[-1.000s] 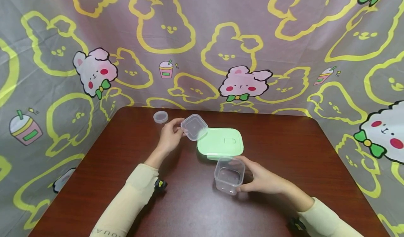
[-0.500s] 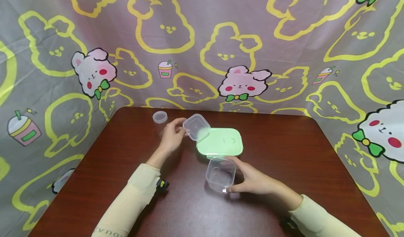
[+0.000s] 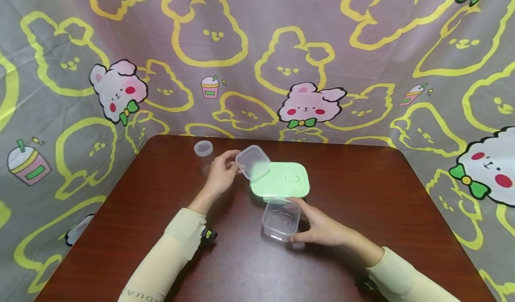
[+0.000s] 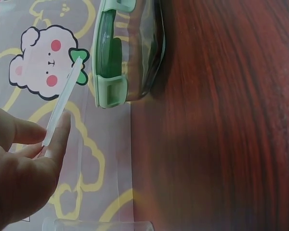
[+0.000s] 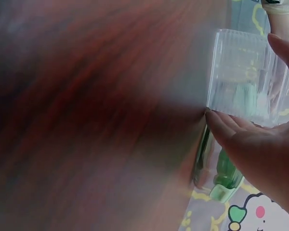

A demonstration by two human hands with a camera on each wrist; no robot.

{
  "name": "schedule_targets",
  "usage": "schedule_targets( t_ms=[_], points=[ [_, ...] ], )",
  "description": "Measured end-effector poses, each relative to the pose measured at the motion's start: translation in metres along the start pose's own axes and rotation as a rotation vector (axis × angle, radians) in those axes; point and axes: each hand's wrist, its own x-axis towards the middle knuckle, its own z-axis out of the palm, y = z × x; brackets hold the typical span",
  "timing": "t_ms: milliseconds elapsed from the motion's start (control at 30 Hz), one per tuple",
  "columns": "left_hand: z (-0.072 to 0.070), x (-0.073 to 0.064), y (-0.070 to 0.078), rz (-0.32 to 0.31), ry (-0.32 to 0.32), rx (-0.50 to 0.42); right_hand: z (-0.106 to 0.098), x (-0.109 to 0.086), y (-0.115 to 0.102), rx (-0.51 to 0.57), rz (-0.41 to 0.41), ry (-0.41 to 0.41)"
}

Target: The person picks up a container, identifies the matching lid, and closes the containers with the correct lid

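Note:
My left hand [image 3: 222, 172] pinches a clear square lid [image 3: 252, 161] by its near-left edge; in the left wrist view the lid [image 4: 63, 103] shows edge-on between thumb and fingers. The lid overlaps the corner of a green-lidded food container [image 3: 281, 180] in the head view. Around the right side of a clear square plastic tub [image 3: 280, 219], my right hand [image 3: 322, 226] has its thumb and fingers spread in a grip. In the right wrist view the tub [image 5: 241, 77] sits between them, and nothing shows inside it.
A clear round jar [image 3: 204, 152] with a translucent lid stands at the table's back left, partly behind my left hand. The dark brown table [image 3: 362, 185] ends at a patterned cloth [image 3: 233, 47] hanging on the back and both sides.
The tub in my right hand has moved left, nearer my left hand. The square lid has shifted slightly right over the green-lidded container. The round jar's body has come into sight.

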Motion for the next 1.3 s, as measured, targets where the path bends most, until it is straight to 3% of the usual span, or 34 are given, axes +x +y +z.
schedule_targets(
  t_ms=[400,867,1300],
  points=[
    [0.006,-0.001,0.006,0.029,-0.016,-0.014,-0.005,-0.004,0.000,0.016,0.028,0.010],
    [0.012,-0.001,0.009,0.054,-0.029,-0.008,-0.026,-0.012,0.001,0.029,0.007,-0.006],
    [0.019,-0.003,0.012,0.049,-0.049,0.025,-0.040,-0.012,-0.002,0.122,0.005,-0.004]
  ],
)
